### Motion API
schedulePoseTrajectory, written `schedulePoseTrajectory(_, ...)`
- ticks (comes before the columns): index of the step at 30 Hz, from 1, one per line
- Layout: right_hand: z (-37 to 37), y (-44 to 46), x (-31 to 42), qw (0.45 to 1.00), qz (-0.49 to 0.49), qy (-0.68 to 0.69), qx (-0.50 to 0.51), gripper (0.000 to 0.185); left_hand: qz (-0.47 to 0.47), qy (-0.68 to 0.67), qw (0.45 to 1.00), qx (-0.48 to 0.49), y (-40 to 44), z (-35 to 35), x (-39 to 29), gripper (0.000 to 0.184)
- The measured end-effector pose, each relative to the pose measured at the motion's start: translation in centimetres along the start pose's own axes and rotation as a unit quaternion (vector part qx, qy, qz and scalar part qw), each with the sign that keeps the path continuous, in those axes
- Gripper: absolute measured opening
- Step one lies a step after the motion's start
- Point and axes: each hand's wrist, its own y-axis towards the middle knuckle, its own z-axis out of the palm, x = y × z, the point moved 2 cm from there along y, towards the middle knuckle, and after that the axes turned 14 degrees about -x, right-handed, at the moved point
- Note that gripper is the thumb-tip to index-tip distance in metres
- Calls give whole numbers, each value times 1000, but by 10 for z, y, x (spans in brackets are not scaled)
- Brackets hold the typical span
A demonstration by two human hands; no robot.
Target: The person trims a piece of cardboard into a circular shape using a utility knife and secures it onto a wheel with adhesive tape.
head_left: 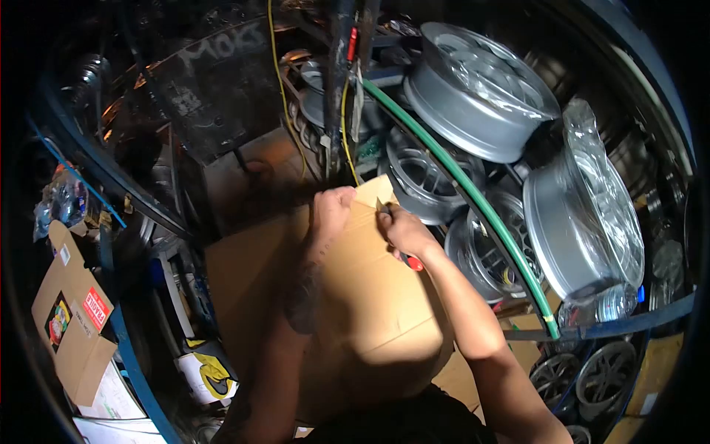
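Observation:
A large brown cardboard sheet (384,296) lies in front of my body, creased across its lower part. At its far edge, my left hand (333,210) is closed on the cardboard beside a raised flap (376,191). Just right of it, my right hand (405,231) is wrapped round a cutter (411,261) with a red end. The cutter's blade tip points up against the flap. The two hands are a short distance apart.
Silver wheel rims (481,92) are stacked at the right behind a green strip (473,192). A dark post (340,89) stands beyond the cardboard. A printed cardboard box (78,318) is at the left. More rims (606,374) lie lower right.

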Motion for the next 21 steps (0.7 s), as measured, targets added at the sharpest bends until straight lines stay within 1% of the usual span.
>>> schedulePoseTrajectory(1, -4, 0, 2, 1000, 7, -23, -11, 35, 10, 3, 1000, -6, 3, -4, 0, 18)
schedulePoseTrajectory(3, 22, 23, -35, 979, -114, -68, -153, 36, 30, 8, 999, -18, 4, -5, 0, 20)
schedulePoseTrajectory(4, 26, 19, -29, 961, -128, -85, -229, 37, 32, 4, 999, -14, 2, -6, -1, 20)
schedulePoseTrajectory(5, 26, 15, -28, 978, -89, -64, -180, 37, 35, 0, 999, -10, 3, -6, -2, 21)
schedulePoseTrajectory(7, 13, -1, -5, 997, -14, -19, -77, 37, 34, 12, 999, -20, 2, -8, -2, 20)
schedulePoseTrajectory(8, 24, 13, -30, 983, -98, -93, -123, 37, 36, 7, 999, -25, 2, -8, -2, 19)
schedulePoseTrajectory(9, 16, 13, -30, 984, -115, -101, -89, 40, 38, -1, 999, -29, 2, -8, -2, 18)
schedulePoseTrajectory(11, -15, -3, 2, 1000, -20, -17, -17, 44, 35, 8, 999, -26, 3, -6, -4, 19)
schedulePoseTrajectory(12, -11, 20, -17, 971, -109, -74, -198, 44, 32, 13, 999, -28, 4, -4, -4, 18)
schedulePoseTrajectory(13, -15, 19, -5, 946, -140, -74, -284, 43, 28, 19, 999, -31, 3, -5, -2, 18)
schedulePoseTrajectory(15, 0, 28, -2, 947, -111, 20, -300, 42, 40, 11, 998, -47, 5, 1, 10, 18)
schedulePoseTrajectory(17, 47, 57, -48, 966, -103, -38, -235, 48, 44, 13, 998, -46, 1, 5, 12, 18)
schedulePoseTrajectory(19, 54, 60, -46, 969, -72, -88, -219, 52, 41, 26, 998, -38, 1, 2, 7, 17)
schedulePoseTrajectory(21, 51, 59, -49, 972, -61, -72, -217, 51, 109, -2, 991, -80, -3, 7, 0, 18)
